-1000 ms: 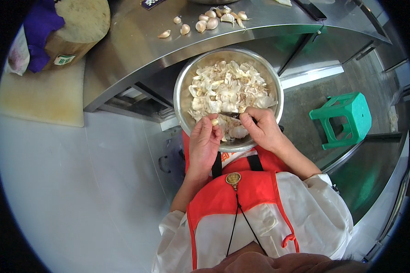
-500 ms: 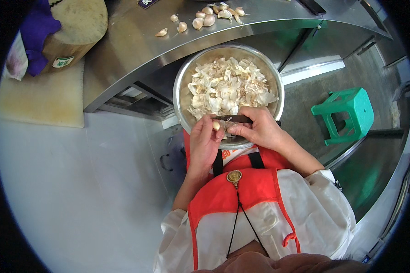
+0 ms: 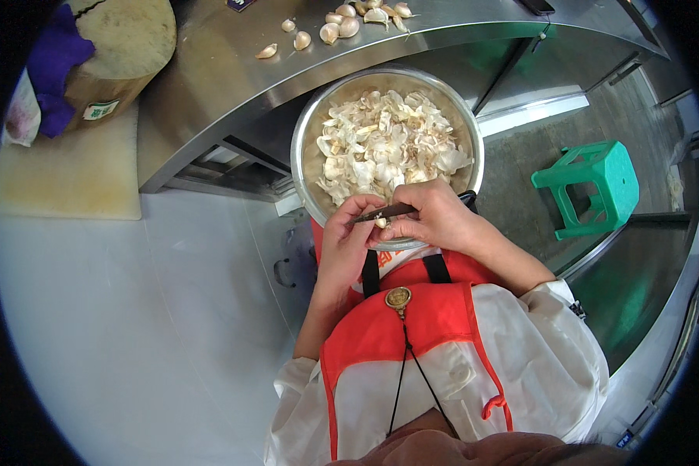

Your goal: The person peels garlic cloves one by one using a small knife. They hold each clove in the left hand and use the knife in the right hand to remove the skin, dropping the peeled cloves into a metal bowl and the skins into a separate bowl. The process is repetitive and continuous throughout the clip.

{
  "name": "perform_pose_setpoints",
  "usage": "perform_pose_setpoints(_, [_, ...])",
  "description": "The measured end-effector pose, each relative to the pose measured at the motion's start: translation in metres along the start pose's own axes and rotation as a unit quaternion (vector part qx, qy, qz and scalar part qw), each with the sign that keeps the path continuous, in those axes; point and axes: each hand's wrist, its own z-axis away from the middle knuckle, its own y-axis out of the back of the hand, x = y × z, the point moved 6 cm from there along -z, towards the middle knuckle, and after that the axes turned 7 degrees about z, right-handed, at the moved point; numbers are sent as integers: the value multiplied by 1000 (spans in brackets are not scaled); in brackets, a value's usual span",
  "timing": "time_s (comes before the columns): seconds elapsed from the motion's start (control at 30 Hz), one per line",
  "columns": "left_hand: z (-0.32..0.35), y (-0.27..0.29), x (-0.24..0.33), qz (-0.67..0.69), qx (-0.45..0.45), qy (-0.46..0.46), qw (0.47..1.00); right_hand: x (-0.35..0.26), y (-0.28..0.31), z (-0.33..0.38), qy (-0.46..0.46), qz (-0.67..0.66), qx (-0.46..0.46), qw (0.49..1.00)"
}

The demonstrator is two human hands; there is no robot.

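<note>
A small knife (image 3: 394, 210) with a dark blade is gripped in my right hand (image 3: 440, 216), its handle end jutting out beyond the back of the hand. My left hand (image 3: 345, 235) has its fingers closed around a pale garlic clove (image 3: 380, 223), mostly covered by fingertips. The blade lies across the clove, close to the left fingers. Both hands meet over the near rim of a wide steel bowl (image 3: 306, 159). Papery garlic skins (image 3: 392, 144) are heaped inside it.
On the steel counter (image 3: 217, 70) beyond the bowl lie several unpeeled garlic cloves (image 3: 348, 27). A round wooden chopping block (image 3: 132, 39) with a purple cloth (image 3: 58, 66) stands on a pale cutting board (image 3: 70, 171) at far left. A green plastic stool (image 3: 615, 186) is at right.
My right hand has shifted slightly up and left, bringing the blade at a slant over the clove and nearer my left fingers. The whole view has shifted a little.
</note>
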Motion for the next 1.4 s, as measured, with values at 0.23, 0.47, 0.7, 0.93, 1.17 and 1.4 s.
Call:
perform_pose_setpoints(0.23, [0,-7,4,36,-19,3,999,0,1,1,-4,3,-11,1000])
perform_pose_setpoints(0.47, [-1,-10,-3,134,-85,-32,987,-2,3,1,-28,-22,-11,999])
perform_pose_setpoints(0.7, [0,-12,4,50,-60,-80,994,-5,3,2,-64,-59,-24,996])
perform_pose_setpoints(0.93, [-1,-19,-4,138,-104,-20,985,-6,2,3,-72,-87,-35,993])
perform_pose_setpoints(1.17, [-3,-18,-7,160,-115,-19,980,-11,12,3,-62,-63,14,996])
perform_pose_setpoints(1.4, [-3,-18,2,55,-90,-50,993,-10,13,3,-66,-44,-7,997])
